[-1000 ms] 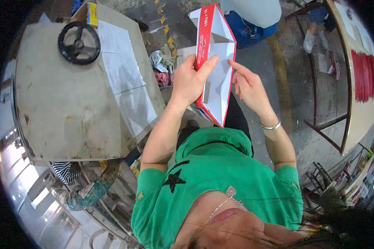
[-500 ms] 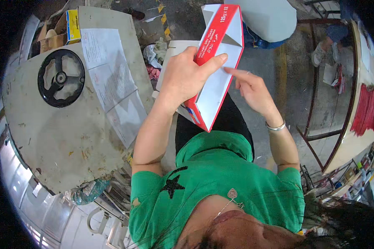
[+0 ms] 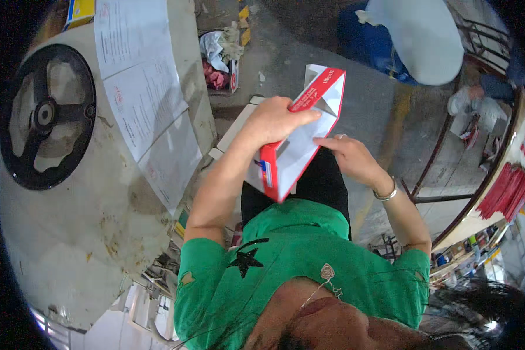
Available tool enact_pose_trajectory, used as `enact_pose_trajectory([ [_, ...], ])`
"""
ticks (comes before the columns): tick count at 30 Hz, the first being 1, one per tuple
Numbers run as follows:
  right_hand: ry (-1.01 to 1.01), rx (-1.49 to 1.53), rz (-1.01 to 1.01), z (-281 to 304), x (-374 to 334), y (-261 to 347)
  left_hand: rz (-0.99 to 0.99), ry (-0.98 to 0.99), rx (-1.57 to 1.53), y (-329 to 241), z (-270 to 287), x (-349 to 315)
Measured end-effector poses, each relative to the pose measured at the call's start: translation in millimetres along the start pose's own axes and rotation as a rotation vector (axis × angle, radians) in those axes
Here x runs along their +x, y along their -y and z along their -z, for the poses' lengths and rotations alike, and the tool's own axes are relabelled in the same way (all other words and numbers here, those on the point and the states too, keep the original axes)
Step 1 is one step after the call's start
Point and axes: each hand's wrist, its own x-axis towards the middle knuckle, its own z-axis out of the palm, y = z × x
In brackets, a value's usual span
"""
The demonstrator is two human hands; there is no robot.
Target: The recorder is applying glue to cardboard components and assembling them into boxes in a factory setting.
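Observation:
A red and white cardboard carton (image 3: 302,156) is held tilted in front of my lap, its pale inner side showing. My left hand (image 3: 279,121) grips it by the red side, with the thumb over the rim and the other fingers mostly hidden behind. My right hand (image 3: 356,158) is at the carton's right edge, holding nothing. Its index finger reaches out to that edge, while the other fingers are loosely bent. Whether the fingertip presses on the cardboard I cannot tell.
On my left stands a worn machine table with a black handwheel (image 3: 45,115) and printed sheets (image 3: 143,87). Beyond it, a box of scraps (image 3: 219,58) sits on the floor. A pale round-topped stool (image 3: 417,41) is ahead right. Red flat pieces (image 3: 507,191) are stacked on the right-hand table.
The view has shifted, and the carton now appears lower and nearer my body. My left hand keeps its grip. My right index finger stays by the carton's right edge.

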Motion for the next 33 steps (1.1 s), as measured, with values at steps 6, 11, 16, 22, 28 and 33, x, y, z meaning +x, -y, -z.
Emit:
enact_pose_trajectory([
  [6, 0.137, -0.02, -0.057, -40.7, 46.9, -7.6, 0.108, -0.026, -0.18, 81.6, 5.7, 32.9],
  [11, -0.169, 0.07, 0.09, -49.4, 132.8, -46.3, 0.236, -0.12, -0.287, 147.8, -13.6, 66.8],
  [16, -0.34, 0.429, -0.165, -84.0, 311.3, -74.1, 0.325, -0.105, -0.52, 211.4, -49.4, 106.5],
  [22, 0.249, 0.785, -0.368, -199.5, 480.8, -70.8, 0.42, -0.121, -0.67, 270.2, -69.6, 133.1],
  [28, -0.197, 0.631, -0.034, -269.6, 525.9, -127.7, 0.487, -0.147, -0.784, 301.4, -76.2, 153.6],
  [33, -0.304, 1.426, -0.097, -147.9, 419.1, -96.7, 0.445, -0.174, -1.064, 307.3, -59.8, 136.4],
])
